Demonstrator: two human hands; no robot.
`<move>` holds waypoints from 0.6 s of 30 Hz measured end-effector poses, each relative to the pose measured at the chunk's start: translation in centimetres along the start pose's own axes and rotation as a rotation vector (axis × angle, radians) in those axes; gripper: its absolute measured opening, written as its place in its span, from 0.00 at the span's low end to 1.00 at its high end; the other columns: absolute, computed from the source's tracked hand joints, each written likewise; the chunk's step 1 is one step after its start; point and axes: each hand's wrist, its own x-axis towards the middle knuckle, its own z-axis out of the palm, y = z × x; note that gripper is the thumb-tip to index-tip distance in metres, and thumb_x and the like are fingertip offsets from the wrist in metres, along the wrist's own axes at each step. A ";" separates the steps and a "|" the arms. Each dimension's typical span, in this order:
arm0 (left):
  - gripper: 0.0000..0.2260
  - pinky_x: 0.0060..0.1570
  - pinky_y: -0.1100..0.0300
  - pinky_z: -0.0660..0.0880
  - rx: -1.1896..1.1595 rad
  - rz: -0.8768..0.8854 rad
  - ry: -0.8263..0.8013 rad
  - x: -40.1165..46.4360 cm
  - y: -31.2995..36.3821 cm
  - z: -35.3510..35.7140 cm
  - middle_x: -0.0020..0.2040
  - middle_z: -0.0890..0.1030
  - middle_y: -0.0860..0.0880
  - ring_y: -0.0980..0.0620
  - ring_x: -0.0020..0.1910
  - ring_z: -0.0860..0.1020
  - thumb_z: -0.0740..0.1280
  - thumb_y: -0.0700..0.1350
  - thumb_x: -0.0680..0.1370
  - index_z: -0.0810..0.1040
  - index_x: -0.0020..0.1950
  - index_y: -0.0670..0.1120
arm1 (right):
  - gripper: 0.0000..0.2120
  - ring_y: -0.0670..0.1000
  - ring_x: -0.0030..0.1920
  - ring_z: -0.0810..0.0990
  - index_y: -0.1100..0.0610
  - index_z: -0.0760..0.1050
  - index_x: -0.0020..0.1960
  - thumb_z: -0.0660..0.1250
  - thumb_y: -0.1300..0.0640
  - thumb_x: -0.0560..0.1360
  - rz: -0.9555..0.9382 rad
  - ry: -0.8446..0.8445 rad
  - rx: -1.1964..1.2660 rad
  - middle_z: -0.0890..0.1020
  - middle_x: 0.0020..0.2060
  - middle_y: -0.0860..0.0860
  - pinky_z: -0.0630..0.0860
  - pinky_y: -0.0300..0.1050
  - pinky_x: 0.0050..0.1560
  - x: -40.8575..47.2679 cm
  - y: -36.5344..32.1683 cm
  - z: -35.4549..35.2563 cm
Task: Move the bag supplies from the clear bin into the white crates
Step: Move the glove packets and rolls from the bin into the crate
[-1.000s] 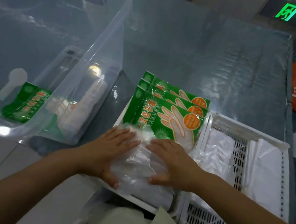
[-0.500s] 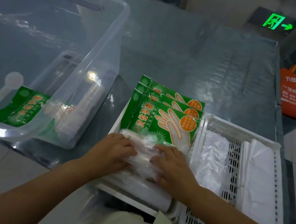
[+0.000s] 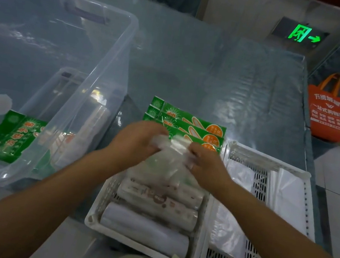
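Both hands grip a clear bag pack [image 3: 170, 151] over the left crate [image 3: 99, 204]: the left hand [image 3: 138, 139] and right hand [image 3: 205, 165] have fingers curled round its far end. Under it lie rolls [image 3: 150, 221], with green packs [image 3: 189, 125] at the crate's far end. One green pack [image 3: 9, 137] remains in the bin [image 3: 113, 57] at left.

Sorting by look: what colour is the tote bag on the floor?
Orange with white lettering, head view.
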 end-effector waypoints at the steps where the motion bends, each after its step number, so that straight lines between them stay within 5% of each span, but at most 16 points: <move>1: 0.24 0.60 0.53 0.68 -0.005 -0.010 0.068 0.3 -0.1 -0.2 0.61 0.76 0.45 0.45 0.60 0.73 0.74 0.44 0.68 0.73 0.63 0.47 | 0.13 0.44 0.32 0.70 0.52 0.68 0.39 0.68 0.69 0.69 0.016 0.031 0.008 0.73 0.32 0.46 0.68 0.43 0.31 1.0 0.1 -0.8; 3: 0.33 0.62 0.56 0.61 -0.020 -0.069 0.195 0.2 -0.4 -0.3 0.64 0.70 0.46 0.49 0.63 0.65 0.75 0.46 0.66 0.65 0.68 0.48 | 0.12 0.44 0.32 0.69 0.54 0.69 0.39 0.68 0.68 0.69 0.049 0.056 -0.017 0.73 0.32 0.46 0.68 0.43 0.32 2.6 0.4 -2.1; 6: 0.29 0.58 0.58 0.62 0.011 -0.116 0.274 -1.6 -0.8 0.4 0.59 0.70 0.48 0.54 0.57 0.64 0.76 0.47 0.65 0.69 0.63 0.49 | 0.10 0.51 0.33 0.70 0.55 0.69 0.38 0.67 0.67 0.68 0.075 0.056 -0.085 0.73 0.33 0.50 0.65 0.44 0.32 4.3 1.3 -3.2; 9: 0.16 0.49 0.53 0.74 0.023 0.047 0.021 -4.1 -1.1 1.4 0.48 0.73 0.55 0.56 0.48 0.69 0.76 0.49 0.65 0.77 0.49 0.51 | 0.08 0.52 0.35 0.71 0.56 0.71 0.39 0.68 0.66 0.69 0.092 0.023 -0.139 0.74 0.34 0.51 0.64 0.42 0.31 4.9 2.2 -3.0; 12: 0.16 0.49 0.58 0.73 0.018 0.190 -0.306 -6.5 -1.6 2.8 0.48 0.76 0.54 0.55 0.49 0.72 0.75 0.54 0.63 0.79 0.48 0.52 | 0.08 0.51 0.36 0.73 0.55 0.73 0.39 0.69 0.66 0.69 0.083 -0.078 -0.116 0.75 0.34 0.50 0.67 0.41 0.33 4.8 2.5 -2.3; 15: 0.16 0.49 0.63 0.68 0.061 0.230 -0.402 -7.9 -2.0 3.8 0.48 0.75 0.56 0.57 0.49 0.70 0.70 0.61 0.63 0.78 0.47 0.56 | 0.15 0.51 0.35 0.73 0.48 0.67 0.36 0.69 0.64 0.69 0.055 -0.131 -0.151 0.74 0.33 0.47 0.64 0.39 0.29 4.3 2.4 -1.4; 18: 0.09 0.45 0.59 0.71 0.125 0.329 -0.403 -8.0 -1.7 4.1 0.43 0.75 0.55 0.55 0.45 0.72 0.70 0.56 0.67 0.79 0.44 0.55 | 0.12 0.55 0.42 0.76 0.51 0.71 0.53 0.67 0.61 0.71 -0.029 -0.155 -0.374 0.81 0.45 0.54 0.70 0.44 0.37 3.3 2.3 -0.2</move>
